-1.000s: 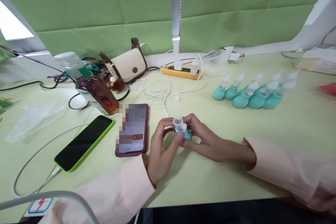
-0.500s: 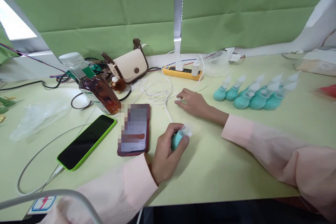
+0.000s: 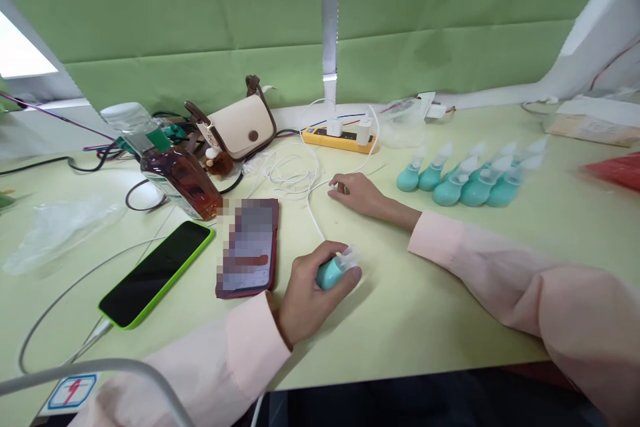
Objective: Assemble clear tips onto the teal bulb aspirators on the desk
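Note:
My left hand (image 3: pixel 313 287) is closed around a teal rubber bulb syringe (image 3: pixel 330 273) with a clear tip, held just above the table and tilted with its tip toward the upper right. Farther forward, my right hand (image 3: pixel 357 193) rests on the tabletop, thumb and fingertips drawn together at a small whitish piece (image 3: pixel 333 187) whose kind I cannot make out. Several more teal bulb syringes (image 3: pixel 461 187) with translucent pointed tips stand in a cluster to the right of my right hand.
A phone in a dark red case (image 3: pixel 249 247) and a green-cased phone (image 3: pixel 157 273) lie left of my left hand. Behind are a bottle of amber liquid (image 3: pixel 183 177), a cream bag (image 3: pixel 245 127), coiled white cable (image 3: pixel 293 177) and a yellow power strip (image 3: pixel 340 139). Red material (image 3: pixel 615 170) lies far right.
The view has swung slightly right, so everything sits farther left in the picture. The bulb syringe in my left hand is turned a little, showing more of its teal body. My right hand stays nearly still.

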`<state>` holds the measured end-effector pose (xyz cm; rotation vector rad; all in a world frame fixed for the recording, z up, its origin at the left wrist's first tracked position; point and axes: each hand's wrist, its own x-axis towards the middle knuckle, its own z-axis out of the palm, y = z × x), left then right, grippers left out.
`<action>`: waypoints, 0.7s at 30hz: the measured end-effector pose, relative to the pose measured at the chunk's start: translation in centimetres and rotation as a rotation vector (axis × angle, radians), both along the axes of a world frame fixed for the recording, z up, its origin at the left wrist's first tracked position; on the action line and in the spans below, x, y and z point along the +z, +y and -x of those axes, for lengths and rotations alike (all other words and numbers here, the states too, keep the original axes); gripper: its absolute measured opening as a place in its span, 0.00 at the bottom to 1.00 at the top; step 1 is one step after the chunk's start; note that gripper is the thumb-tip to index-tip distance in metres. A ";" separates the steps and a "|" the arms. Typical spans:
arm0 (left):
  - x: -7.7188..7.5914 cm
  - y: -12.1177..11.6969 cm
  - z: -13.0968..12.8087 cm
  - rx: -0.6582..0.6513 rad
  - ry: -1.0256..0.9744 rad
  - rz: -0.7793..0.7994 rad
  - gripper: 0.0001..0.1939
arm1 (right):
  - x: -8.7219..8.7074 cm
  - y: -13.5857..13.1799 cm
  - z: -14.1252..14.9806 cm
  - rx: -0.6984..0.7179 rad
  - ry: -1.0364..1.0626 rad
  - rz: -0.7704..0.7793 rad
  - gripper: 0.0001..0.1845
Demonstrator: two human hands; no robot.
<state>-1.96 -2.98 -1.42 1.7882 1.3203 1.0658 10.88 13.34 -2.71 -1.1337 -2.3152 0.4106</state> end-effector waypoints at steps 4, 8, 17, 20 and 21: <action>-0.1 0.0 0.0 0.022 0.030 0.009 0.10 | 2.0 -3.5 -1.8 0.094 0.115 0.153 0.13; -0.1 -0.1 -0.1 -0.001 0.047 -0.006 0.12 | 2.5 -7.8 -5.2 0.214 0.502 0.698 0.11; -0.5 -0.2 -0.3 -0.043 0.133 -0.085 0.08 | 0.1 -10.7 -6.8 0.213 0.753 0.964 0.04; -0.6 -0.2 -0.2 -0.120 0.170 -0.146 0.08 | 0.3 -11.5 -6.5 0.267 0.749 0.941 0.06; -0.6 -0.2 -0.1 -0.133 0.185 -0.174 0.08 | 0.3 -11.8 -6.5 0.281 0.737 0.917 0.07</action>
